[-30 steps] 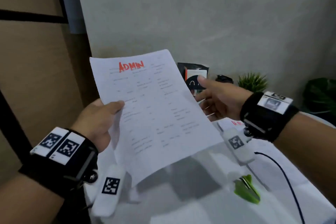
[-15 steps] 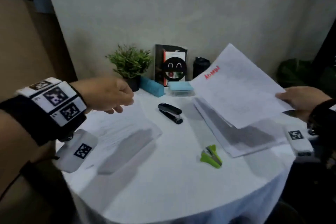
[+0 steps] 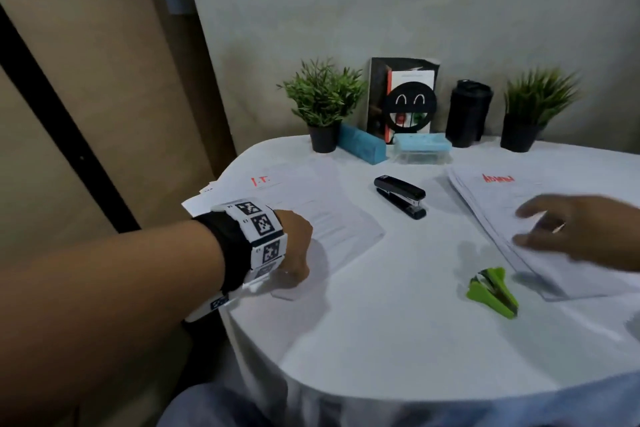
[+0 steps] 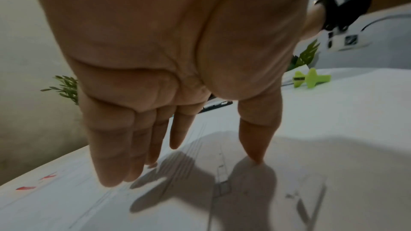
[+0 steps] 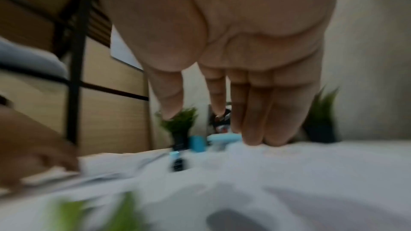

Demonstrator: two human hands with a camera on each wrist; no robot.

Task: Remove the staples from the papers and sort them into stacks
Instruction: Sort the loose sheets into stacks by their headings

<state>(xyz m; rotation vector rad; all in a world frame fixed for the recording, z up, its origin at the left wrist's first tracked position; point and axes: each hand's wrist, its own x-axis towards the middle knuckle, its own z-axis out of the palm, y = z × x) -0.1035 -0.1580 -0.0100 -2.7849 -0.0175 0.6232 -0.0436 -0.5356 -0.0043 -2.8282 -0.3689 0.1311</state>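
Note:
Two paper stacks lie on the white table (image 3: 398, 340): one headed "I.T." (image 3: 311, 198) at the left, one headed "Admin" (image 3: 498, 201) at the right. My left hand (image 3: 299, 253) sits low over the near edge of the I.T. stack. In the left wrist view its fingers (image 4: 111, 173) are straight and the thumb tip touches the paper (image 4: 222, 199). My right hand (image 3: 526, 225), blurred, hovers over the Admin stack with straight fingers (image 5: 266, 129) near the sheet (image 5: 300, 164); it holds nothing. The green staple remover (image 3: 491, 291) lies between the stacks, nearer the Admin one.
A black stapler (image 3: 400, 196) lies mid-table. Along the back wall stand two potted plants (image 3: 323, 97) (image 3: 533, 104), a blue box (image 3: 362, 147), a clear box with a blue lid (image 3: 420, 147), a book (image 3: 403, 97) and a black tumbler (image 3: 469, 113).
The Admin sheet my right hand held in the air now lies on the Admin stack, released. My left hand has dropped onto the I.T. stack.

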